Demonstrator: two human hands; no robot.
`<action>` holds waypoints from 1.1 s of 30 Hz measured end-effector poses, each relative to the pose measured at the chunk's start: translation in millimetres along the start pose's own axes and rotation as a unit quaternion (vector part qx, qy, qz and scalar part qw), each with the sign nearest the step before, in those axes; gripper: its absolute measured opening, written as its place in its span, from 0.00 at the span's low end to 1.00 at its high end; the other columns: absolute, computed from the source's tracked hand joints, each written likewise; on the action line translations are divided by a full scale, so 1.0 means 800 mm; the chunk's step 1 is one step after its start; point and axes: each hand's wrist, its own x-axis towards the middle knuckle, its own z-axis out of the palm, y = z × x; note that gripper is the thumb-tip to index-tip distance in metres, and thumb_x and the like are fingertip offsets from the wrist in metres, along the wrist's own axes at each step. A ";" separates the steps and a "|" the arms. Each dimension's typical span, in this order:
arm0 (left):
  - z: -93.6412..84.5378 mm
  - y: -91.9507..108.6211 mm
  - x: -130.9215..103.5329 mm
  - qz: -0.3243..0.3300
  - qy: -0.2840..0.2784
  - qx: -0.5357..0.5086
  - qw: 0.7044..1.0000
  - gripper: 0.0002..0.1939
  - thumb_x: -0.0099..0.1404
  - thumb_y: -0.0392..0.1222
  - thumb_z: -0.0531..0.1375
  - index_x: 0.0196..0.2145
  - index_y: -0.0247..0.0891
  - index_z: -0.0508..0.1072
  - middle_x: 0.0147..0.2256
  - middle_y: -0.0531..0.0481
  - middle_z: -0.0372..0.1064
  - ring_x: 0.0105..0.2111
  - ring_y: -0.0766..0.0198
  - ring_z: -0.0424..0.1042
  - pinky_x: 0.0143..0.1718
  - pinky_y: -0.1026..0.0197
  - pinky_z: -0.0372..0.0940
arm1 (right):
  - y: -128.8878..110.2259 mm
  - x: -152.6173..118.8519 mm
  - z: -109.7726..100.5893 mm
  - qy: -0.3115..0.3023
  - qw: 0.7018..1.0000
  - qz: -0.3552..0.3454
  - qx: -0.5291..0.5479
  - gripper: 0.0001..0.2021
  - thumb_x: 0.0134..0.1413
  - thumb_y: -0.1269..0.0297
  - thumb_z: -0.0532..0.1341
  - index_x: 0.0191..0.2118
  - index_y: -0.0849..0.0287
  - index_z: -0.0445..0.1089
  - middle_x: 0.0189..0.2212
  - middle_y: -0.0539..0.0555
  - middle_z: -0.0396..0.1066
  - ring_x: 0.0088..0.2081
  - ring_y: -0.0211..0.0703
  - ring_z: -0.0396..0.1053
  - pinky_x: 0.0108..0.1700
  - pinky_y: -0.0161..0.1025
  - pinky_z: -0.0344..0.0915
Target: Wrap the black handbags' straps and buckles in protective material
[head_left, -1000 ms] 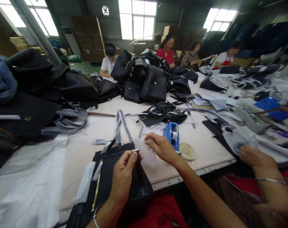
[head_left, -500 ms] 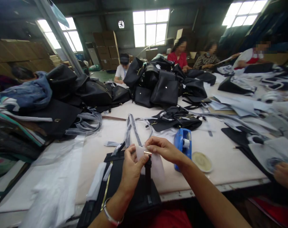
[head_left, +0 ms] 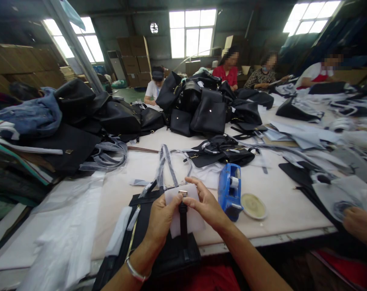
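A black bag (head_left: 147, 218) lies at the table's front edge, its handles wrapped in clear film. Above it, my left hand (head_left: 161, 218) pinches a black strap (head_left: 183, 224) with a metal buckle (head_left: 182, 193), thumb just below the buckle. Behind the strap is a white foam sheet (head_left: 194, 222). My right hand (head_left: 206, 204) grips this sheet by its right side, its thumb at the buckle and its fingers behind the sheet's upper edge. A wrapped zipper pull (head_left: 133, 217) lies on the bag to the left.
A blue tape dispenser (head_left: 228, 192) and a round dish (head_left: 254, 206) stand right of my hands. Black bags (head_left: 209, 111) are heaped behind. Plastic sleeves (head_left: 68, 230) lie at left. A co-worker's hand (head_left: 359, 226) is at far right; several people sit across the table.
My right hand has come down and closed in beside the buckle. The foam sheet now lies flatter and squarer behind the strap. The view has shifted slightly.
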 end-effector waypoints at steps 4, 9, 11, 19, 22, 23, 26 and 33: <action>-0.010 0.014 0.000 0.070 -0.014 0.184 0.980 0.17 0.66 0.52 0.55 0.44 0.40 0.75 0.37 0.49 0.76 0.37 0.56 0.72 0.36 0.61 0.62 | 0.004 0.002 0.004 0.029 0.999 0.026 -0.014 0.21 0.52 0.56 0.64 0.49 0.58 0.64 0.35 0.52 0.70 0.35 0.41 0.68 0.37 0.36 0.65; -0.018 0.027 0.000 0.138 -0.040 0.281 0.949 0.16 0.68 0.50 0.52 0.42 0.41 0.75 0.34 0.49 0.75 0.36 0.55 0.72 0.37 0.61 0.60 | 0.003 0.002 0.008 0.042 0.999 0.023 -0.016 0.18 0.51 0.56 0.64 0.46 0.58 0.65 0.34 0.51 0.71 0.35 0.40 0.68 0.37 0.35 0.63; -0.017 0.025 -0.002 0.138 -0.044 0.276 0.950 0.16 0.69 0.50 0.51 0.42 0.41 0.74 0.35 0.49 0.75 0.36 0.55 0.71 0.37 0.61 0.60 | 0.002 -0.001 0.010 0.049 0.998 0.017 -0.029 0.17 0.52 0.57 0.64 0.45 0.58 0.66 0.32 0.50 0.70 0.33 0.39 0.66 0.35 0.34 0.62; -0.010 0.013 -0.014 0.025 -0.076 0.087 0.993 0.18 0.66 0.50 0.57 0.48 0.38 0.72 0.45 0.46 0.73 0.48 0.52 0.68 0.48 0.57 0.60 | 0.001 -0.008 0.012 0.107 0.991 -0.002 -0.080 0.15 0.53 0.56 0.63 0.43 0.58 0.66 0.31 0.49 0.69 0.31 0.38 0.65 0.33 0.34 0.61; -0.007 0.015 -0.019 -0.079 -0.125 -0.108 0.983 0.20 0.62 0.47 0.62 0.49 0.35 0.72 0.45 0.42 0.73 0.48 0.50 0.69 0.49 0.54 0.62 | -0.005 -0.010 0.013 0.095 0.993 -0.008 -0.070 0.15 0.53 0.55 0.62 0.43 0.58 0.65 0.30 0.50 0.68 0.29 0.38 0.64 0.31 0.33 0.60; -0.005 0.015 -0.021 -0.114 -0.137 -0.172 0.969 0.21 0.61 0.46 0.62 0.50 0.35 0.72 0.45 0.41 0.73 0.46 0.50 0.71 0.49 0.53 0.63 | -0.007 -0.011 0.014 0.092 0.993 -0.012 -0.068 0.14 0.53 0.56 0.63 0.42 0.58 0.65 0.29 0.49 0.68 0.29 0.38 0.64 0.30 0.33 0.60; -0.001 0.014 -0.029 -0.168 -0.159 -0.276 0.933 0.21 0.62 0.44 0.61 0.52 0.37 0.71 0.45 0.40 0.73 0.44 0.51 0.72 0.47 0.52 0.65 | -0.008 -0.012 0.018 0.097 0.992 -0.028 -0.074 0.12 0.53 0.57 0.62 0.40 0.58 0.66 0.28 0.49 0.67 0.28 0.37 0.63 0.30 0.33 0.59; 0.009 0.000 -0.034 -0.088 -0.094 -0.202 0.971 0.22 0.62 0.42 0.63 0.54 0.40 0.69 0.50 0.45 0.71 0.49 0.56 0.70 0.55 0.56 0.59 | 0.000 -0.021 0.035 0.235 0.939 -0.099 -0.229 0.10 0.56 0.58 0.60 0.40 0.56 0.67 0.33 0.52 0.70 0.34 0.42 0.67 0.37 0.37 0.63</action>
